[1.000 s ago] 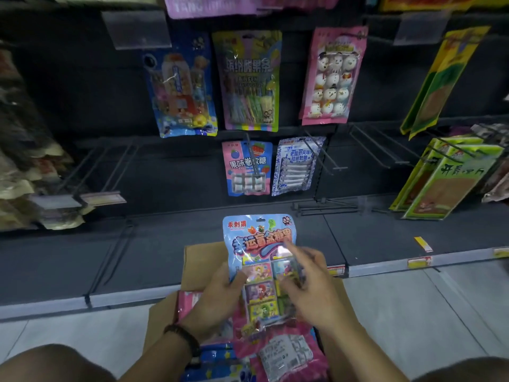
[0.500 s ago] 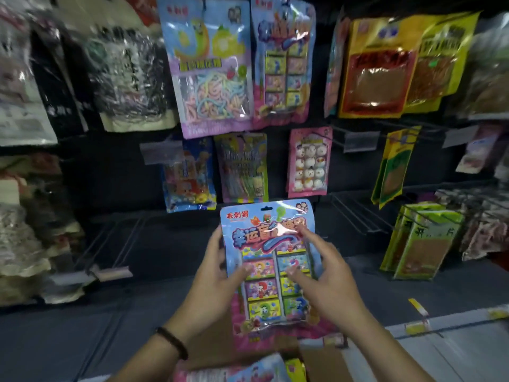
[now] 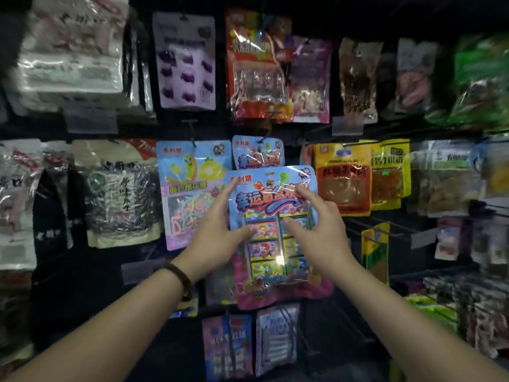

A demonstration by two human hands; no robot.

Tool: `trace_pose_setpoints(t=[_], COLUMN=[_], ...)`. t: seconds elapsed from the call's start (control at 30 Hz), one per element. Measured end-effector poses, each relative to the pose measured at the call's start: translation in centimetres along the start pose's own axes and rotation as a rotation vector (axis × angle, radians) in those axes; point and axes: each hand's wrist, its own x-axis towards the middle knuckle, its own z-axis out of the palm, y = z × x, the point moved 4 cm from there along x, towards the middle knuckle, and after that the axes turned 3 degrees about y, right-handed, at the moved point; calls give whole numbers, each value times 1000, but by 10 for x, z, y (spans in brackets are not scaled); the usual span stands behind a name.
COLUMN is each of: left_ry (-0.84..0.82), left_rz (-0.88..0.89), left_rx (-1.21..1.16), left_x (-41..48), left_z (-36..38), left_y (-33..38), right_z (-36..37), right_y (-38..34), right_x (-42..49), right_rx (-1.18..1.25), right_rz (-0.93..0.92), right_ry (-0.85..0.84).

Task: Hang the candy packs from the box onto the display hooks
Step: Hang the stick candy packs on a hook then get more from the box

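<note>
Covering most of hung twin [image 3: 257, 154]: candy pack [image 3: 271, 199].

Candy pack [image 3: 271, 205] hides most of matching pack [image 3: 257, 154] behind; rt-edge green pkg [image 3: 480, 78] blurred.

Both forearms raised, reaching forward. Left hand [image 3: 217, 238] pinches left edge of candy pack [image 3: 271, 205], thumb on front; right hand [image 3: 316, 235] pinches right edge.
</note>
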Motion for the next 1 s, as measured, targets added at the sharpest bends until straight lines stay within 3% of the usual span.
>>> trace_pose_setpoints(t=[0.27,0.57,0.8,1.0], left_ry=[-29,-69,-13,-87], left_rz=[49,-39,-110,-178], left_rx=[72,131,313,459], left_x=[97,126,136,143], left_z=[-15,1,-4,-5], left_y=[24,10,2,-4], right_z=[7,18,40,60], right_y=[-18,-8,8,22], right_x=[97,127,144,159], right_rx=[-50,-92,-186,-262], right_rz=[-24,45,184,258], right_ry=[63,71,-130,-246])
